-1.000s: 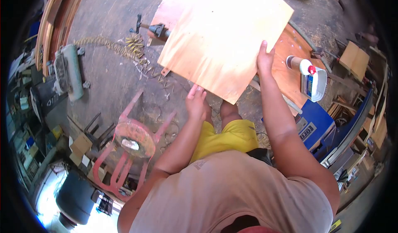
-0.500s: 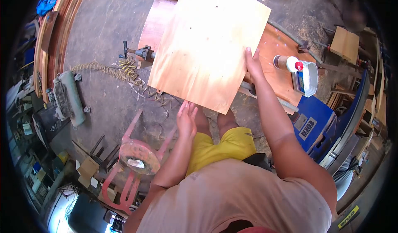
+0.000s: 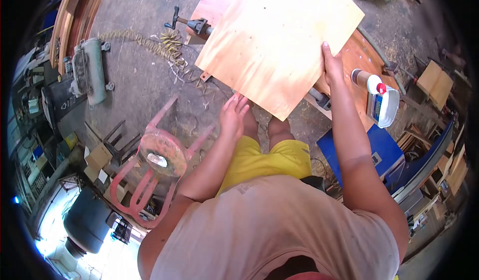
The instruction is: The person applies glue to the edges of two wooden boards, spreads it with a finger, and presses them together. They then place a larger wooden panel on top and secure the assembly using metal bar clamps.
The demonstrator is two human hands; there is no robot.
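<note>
A pale plywood panel (image 3: 279,45) lies at a slant in front of me, over a pinkish board (image 3: 214,3) and an orange-brown wooden surface. My right hand (image 3: 333,68) grips its right edge, thumb on the top face and the other fingers hidden below. At the near edge, my left hand (image 3: 233,115) has its fingers stretched out and slightly apart, the tips at or just under the rim. A bar clamp (image 3: 199,25) sticks out beyond the panel's left side.
A glue bottle (image 3: 368,82) and white plastic tub (image 3: 389,109) stand right, near a blue case (image 3: 344,150). To the left are a red plastic chair (image 3: 162,150), a coiled yellow hose (image 3: 134,38), a grey tank (image 3: 92,70) and long timber strips (image 3: 75,15).
The view has shifted, so panel, chair and bottle appear in different places. Both hands stay at the panel's edges; the left hand's fingers look more spread.
</note>
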